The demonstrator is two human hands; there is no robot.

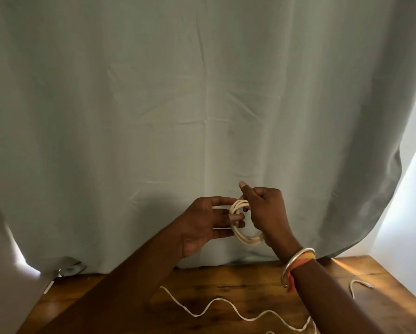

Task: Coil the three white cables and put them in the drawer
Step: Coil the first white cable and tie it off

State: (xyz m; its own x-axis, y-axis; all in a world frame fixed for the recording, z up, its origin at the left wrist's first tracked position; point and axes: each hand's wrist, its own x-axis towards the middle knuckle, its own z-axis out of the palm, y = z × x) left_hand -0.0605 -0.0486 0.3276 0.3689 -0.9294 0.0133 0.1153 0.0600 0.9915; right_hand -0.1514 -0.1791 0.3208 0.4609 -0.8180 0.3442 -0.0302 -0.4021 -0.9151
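A coiled white cable (244,235) hangs in the air in front of the curtain, held between both hands. My left hand (202,227) pinches the coil's left side with thumb and fingers. My right hand (266,210) grips the coil's top, fingers curled, thumb pointing up. A loose white cable (226,307) snakes across the wooden table (250,280) below my arms. Another white cable (360,284) shows as a short loop at the right, behind my right forearm. No drawer is in view.
A pale green curtain (202,104) hangs behind the table and fills most of the view. Bright white wall shows at the right and lower left. A small white object (48,287) lies at the table's back left corner.
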